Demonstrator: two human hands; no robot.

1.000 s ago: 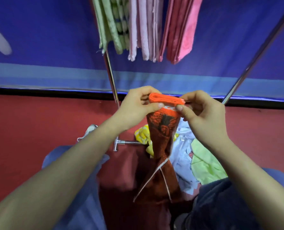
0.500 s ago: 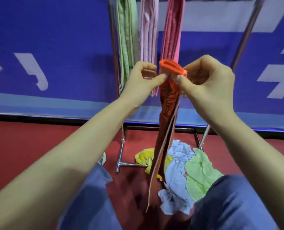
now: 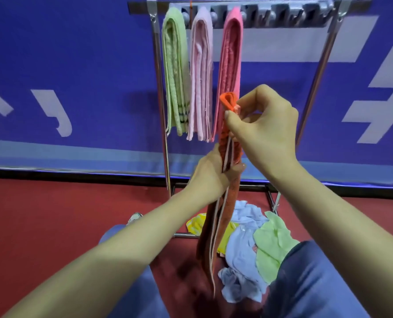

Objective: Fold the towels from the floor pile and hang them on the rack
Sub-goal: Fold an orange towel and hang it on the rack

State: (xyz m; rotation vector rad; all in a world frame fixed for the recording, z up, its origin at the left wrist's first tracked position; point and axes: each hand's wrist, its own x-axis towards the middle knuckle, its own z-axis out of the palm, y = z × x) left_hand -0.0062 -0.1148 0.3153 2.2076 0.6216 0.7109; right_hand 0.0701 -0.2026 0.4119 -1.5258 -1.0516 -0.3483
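Note:
An orange towel (image 3: 215,228) folded into a long narrow strip hangs straight down in front of me. My right hand (image 3: 265,127) pinches its folded top edge, while my left hand (image 3: 210,175) is closed around the strip lower down. Behind it stands the metal rack (image 3: 315,10), with a green towel (image 3: 176,72), a light pink towel (image 3: 201,74) and a darker pink towel (image 3: 231,65) hanging side by side at its left. On the red floor under the rack lies the pile (image 3: 246,244) of yellow, light blue and light green towels.
A blue banner wall with white marks (image 3: 53,65) stands right behind the rack. The rack's right portion shows bare hooks (image 3: 289,16). Its base frame (image 3: 255,187) rests on the red floor. My knees in blue trousers (image 3: 310,283) frame the pile.
The view has tilted up, bringing the whole rack into sight. My left hand left the towel's top edge and slid down the strip. The right hand keeps the top.

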